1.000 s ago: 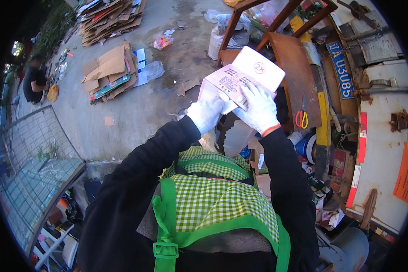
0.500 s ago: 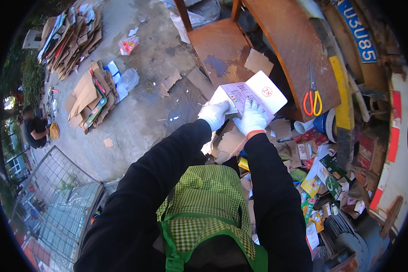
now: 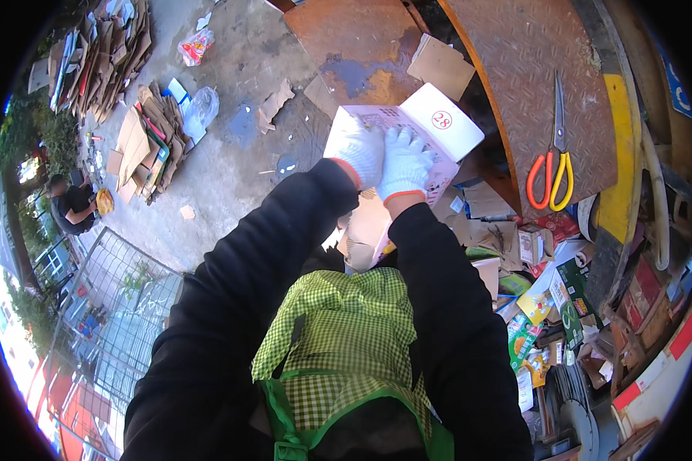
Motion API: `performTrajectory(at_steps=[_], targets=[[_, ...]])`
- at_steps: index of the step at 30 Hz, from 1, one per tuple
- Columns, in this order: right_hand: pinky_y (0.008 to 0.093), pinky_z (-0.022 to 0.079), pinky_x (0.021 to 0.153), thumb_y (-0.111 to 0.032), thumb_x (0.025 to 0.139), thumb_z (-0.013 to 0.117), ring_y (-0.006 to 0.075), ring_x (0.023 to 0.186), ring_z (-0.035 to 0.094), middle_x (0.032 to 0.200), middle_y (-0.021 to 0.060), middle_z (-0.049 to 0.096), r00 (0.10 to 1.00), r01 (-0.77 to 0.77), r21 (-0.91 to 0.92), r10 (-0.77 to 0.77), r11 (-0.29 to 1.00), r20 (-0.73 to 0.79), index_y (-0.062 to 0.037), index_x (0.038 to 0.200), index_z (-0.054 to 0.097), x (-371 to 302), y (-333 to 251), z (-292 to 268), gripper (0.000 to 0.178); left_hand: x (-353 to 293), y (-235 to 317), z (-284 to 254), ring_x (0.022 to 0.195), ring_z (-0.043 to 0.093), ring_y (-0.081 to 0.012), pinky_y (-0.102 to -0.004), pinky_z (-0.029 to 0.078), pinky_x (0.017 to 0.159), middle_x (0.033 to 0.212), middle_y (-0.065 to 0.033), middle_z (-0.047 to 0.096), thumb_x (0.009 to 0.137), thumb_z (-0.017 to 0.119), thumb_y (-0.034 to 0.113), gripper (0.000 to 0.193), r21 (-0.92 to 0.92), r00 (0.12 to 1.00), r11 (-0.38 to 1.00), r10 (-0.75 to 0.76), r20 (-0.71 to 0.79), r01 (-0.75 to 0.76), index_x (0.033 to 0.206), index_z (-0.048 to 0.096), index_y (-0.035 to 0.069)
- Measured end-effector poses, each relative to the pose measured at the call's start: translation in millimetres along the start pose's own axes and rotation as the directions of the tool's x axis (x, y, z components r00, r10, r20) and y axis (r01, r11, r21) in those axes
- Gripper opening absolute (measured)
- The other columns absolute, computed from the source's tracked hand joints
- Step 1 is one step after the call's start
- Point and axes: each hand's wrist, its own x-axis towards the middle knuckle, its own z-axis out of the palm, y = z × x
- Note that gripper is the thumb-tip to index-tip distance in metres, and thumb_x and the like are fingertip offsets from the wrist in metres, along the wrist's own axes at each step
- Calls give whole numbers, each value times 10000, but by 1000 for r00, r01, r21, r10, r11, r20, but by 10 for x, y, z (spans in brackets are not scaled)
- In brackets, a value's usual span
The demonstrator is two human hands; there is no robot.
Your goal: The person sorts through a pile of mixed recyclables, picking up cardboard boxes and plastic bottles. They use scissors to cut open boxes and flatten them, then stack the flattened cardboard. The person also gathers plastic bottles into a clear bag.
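Both of my hands are on a pink and white printed carton (image 3: 443, 127), its white flap raised toward the far right. My left hand (image 3: 359, 150), in a white knit glove, closes on the carton's near-left part, its fingertips partly hidden. Beside it, almost touching, my right hand (image 3: 404, 163) wears a matching glove with an orange cuff; its fingers curl onto the pink panel. Brown inner cardboard (image 3: 366, 224) hangs below my hands, over my green checked apron (image 3: 338, 330). Scissors (image 3: 550, 165) with one red and one yellow handle lie on a rusty textured plate to the right.
Scrap boxes and paper (image 3: 546, 303) are heaped to the right. Flattened cardboard stacks (image 3: 142, 146) sit on the concrete at the left, near a crouching person (image 3: 73, 207). A wire mesh panel (image 3: 123, 307) stands lower left. A yellow and black edge (image 3: 619, 169) borders the plate.
My left hand has moved over the carton, right up to my right hand, and turned. My view has shifted, so the scissors and plate appear larger.
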Motion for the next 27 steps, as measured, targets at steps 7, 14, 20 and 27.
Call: performTrajectory(at_steps=[7,14,20,27], targets=[[619,319,1073,-311,899,652,367,1352,448,1502,140,467,991,-31,130,14,991,133,-76,1509,424,-89,-33,-100,692,314,-45,163,1197,583,-429,-464,553,912,1431,-281,470,935,624,319,676,-57,871,870,-490,26,491,1490,412,-1],[666,276,1106,-274,922,626,404,1415,387,1557,161,415,992,-45,144,27,989,126,-74,1544,375,-162,-101,54,700,181,2,578,1218,560,-407,-458,562,930,1506,-265,366,976,581,289,681,-321,824,836,-523,-217,446,1524,318,-18],[681,320,1082,-235,953,576,428,1418,396,1618,131,341,979,-28,113,4,993,202,-99,1580,307,-138,-49,200,696,263,-107,647,1121,646,-424,-495,560,887,1357,-247,512,922,596,251,600,-332,843,831,-515,-154,447,1419,403,-26],[670,326,1084,-278,925,645,423,1432,378,1611,103,350,975,20,94,-40,995,220,-101,1594,279,-210,-134,179,783,290,-441,571,1048,689,-424,-495,551,872,1101,-283,697,1019,451,301,457,-322,940,884,-328,88,339,1361,488,-1]])
